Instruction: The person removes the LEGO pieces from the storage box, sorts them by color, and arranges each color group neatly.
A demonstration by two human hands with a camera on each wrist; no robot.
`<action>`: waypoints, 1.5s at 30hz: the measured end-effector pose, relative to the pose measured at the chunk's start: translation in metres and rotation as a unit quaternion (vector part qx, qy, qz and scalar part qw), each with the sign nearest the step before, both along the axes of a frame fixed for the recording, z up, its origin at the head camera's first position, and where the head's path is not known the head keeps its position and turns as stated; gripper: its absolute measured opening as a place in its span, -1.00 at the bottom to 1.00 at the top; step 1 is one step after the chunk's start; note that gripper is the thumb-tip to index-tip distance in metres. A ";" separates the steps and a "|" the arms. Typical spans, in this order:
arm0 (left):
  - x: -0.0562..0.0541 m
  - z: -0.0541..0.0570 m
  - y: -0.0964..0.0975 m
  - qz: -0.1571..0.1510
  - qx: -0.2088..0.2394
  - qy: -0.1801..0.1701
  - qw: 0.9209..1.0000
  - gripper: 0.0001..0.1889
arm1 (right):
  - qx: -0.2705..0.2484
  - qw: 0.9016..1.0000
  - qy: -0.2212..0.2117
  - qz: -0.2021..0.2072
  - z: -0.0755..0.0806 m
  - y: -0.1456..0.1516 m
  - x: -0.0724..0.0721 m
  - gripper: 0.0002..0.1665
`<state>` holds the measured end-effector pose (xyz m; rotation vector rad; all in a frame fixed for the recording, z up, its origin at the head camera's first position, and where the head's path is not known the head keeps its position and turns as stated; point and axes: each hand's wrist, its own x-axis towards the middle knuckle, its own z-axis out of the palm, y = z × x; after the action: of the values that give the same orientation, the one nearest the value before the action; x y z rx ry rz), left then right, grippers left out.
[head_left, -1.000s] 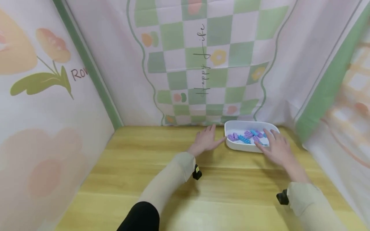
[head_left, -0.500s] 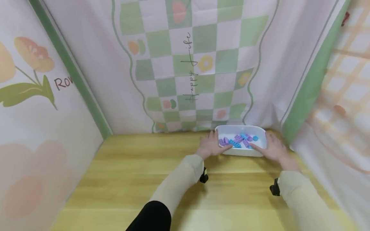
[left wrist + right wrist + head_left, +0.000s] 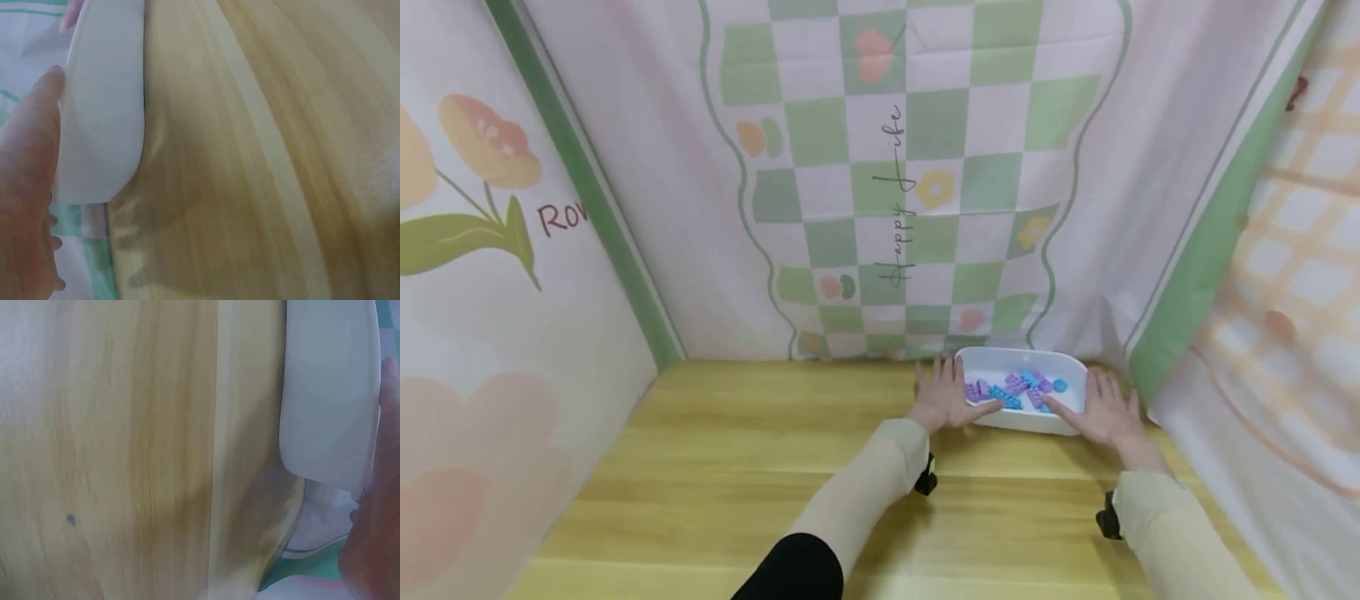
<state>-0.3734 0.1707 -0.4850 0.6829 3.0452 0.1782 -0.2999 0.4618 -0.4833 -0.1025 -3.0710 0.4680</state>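
In the head view, a white oval-cornered tray (image 3: 1026, 423) stands at the table's back edge, holding several purple toy bricks (image 3: 1017, 384) and blue toy bricks (image 3: 1006, 397). My left hand (image 3: 943, 398) is at its left end, fingers straight and spread outside the wall, thumb along the front rim. At the right end my right hand (image 3: 1107, 412) mirrors it, thumb reaching over the front rim. The left wrist view has my left thumb (image 3: 31, 144) along the rim of the tray (image 3: 103, 100). In the right wrist view, my right hand (image 3: 381, 506) lies along the tray's edge (image 3: 331, 394).
The wooden table (image 3: 760, 467) runs from the front to a checkered fabric backdrop (image 3: 917, 208) right behind the tray. Fabric walls stand at the left (image 3: 535, 350) and right (image 3: 1262, 367). Black wrist cameras sit under both cuffs.
My right hand has drawn back from over the bricks to the tray's right end, and my left hand has come to its left end. The head view has shifted.
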 end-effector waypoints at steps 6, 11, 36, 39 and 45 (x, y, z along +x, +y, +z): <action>-0.002 -0.004 0.003 0.002 -0.017 0.000 1.000 0.35 | -0.002 1.000 -0.009 -0.010 -0.006 0.000 0.004 0.54; -0.003 -0.005 0.001 0.009 -0.011 -0.013 1.000 0.39 | -0.021 1.000 -0.013 -0.002 -0.008 0.001 0.000 0.60; 0.009 -0.004 -0.057 -0.002 0.010 0.009 1.000 0.35 | -0.028 0.998 -0.046 0.027 0.009 -0.057 0.019 0.67; 0.012 -0.004 -0.064 0.002 0.007 0.006 1.000 0.35 | -0.029 0.998 -0.048 0.031 0.010 -0.065 0.021 0.67; 0.016 -0.010 -0.082 0.011 0.023 -0.011 1.000 0.37 | -0.030 0.998 -0.049 0.039 0.009 -0.082 0.022 0.66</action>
<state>-0.3577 0.0890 -0.4946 0.6470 3.0373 0.2542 -0.2774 0.3796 -0.4740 -0.0078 -3.1663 0.5747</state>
